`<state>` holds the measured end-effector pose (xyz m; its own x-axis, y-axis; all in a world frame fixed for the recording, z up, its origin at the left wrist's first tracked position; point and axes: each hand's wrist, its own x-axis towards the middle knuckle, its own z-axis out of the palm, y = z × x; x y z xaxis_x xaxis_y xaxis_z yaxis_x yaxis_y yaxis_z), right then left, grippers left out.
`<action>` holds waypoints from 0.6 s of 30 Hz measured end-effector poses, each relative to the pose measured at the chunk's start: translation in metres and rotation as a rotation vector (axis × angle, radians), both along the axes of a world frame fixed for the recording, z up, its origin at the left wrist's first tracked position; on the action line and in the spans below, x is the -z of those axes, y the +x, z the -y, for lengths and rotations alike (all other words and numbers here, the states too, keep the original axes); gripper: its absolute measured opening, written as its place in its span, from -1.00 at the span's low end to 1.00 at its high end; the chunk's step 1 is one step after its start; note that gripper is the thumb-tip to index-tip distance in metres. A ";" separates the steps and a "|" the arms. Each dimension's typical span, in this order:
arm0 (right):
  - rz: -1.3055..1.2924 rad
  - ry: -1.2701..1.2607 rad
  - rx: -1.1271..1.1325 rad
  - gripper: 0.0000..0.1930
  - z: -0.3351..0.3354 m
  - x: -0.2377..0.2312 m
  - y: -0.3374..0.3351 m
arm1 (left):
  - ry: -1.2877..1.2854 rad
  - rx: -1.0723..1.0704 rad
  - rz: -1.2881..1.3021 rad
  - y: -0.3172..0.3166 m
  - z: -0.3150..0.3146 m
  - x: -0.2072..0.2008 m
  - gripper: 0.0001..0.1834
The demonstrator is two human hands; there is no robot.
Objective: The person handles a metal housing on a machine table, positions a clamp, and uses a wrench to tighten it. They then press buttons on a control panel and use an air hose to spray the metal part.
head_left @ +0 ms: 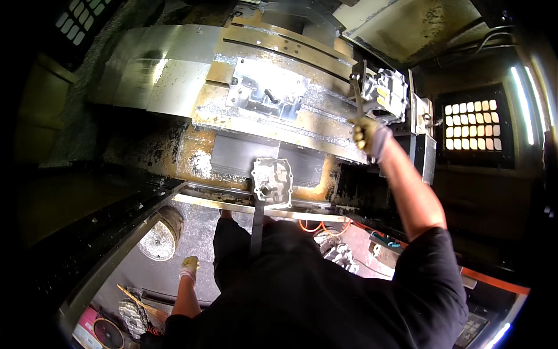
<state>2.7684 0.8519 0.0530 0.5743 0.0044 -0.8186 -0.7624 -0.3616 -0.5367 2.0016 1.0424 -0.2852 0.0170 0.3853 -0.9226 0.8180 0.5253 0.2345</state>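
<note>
From the head camera, you've got your right hand [367, 138] way out to the upper right, gloved, fingers wrapped around the lower end of what looks like a wrench [358, 98]. The wrench stands roughly lengthwise away from you, its far end up by a dark block [358, 71]. Right beside it is a chunky silver housing [395, 93] with a couple of yellow patches, sitting at the right end of the machine table [331, 123]. Can't tell if the wrench is actually touching the housing.

Your left hand [189, 266] hangs low on your left, also gloved, well apart from the right one. Fingers look kinda bent, but it's too small to say if they're together or around anything. Nearest thing to it is the round drum [157, 241], with pale silvery stuff inside.

Middle of the table, there's a shiny fixture plate [238, 99] under a lot of glare. Closer to you, a flat silver cover [273, 181] with a bumpy edge rests near the front ledge [221, 203], and a dark strip [257, 227] runs from its lower edge toward your shirt [279, 291]. Down on the floor to your right, you've got more silver parts [340, 253] near an orange hose [326, 228].
</note>
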 end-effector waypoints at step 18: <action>0.948 -0.228 -0.514 -0.73 -0.059 -0.143 0.149 | 0.003 -0.089 -0.035 0.051 -0.031 -0.032 -0.67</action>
<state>2.9170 0.9112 0.1961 0.9431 0.3274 -0.0588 0.1930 -0.6825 -0.7049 2.0526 1.0734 -0.2530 -0.0493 0.3866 -0.9209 0.7758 0.5955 0.2085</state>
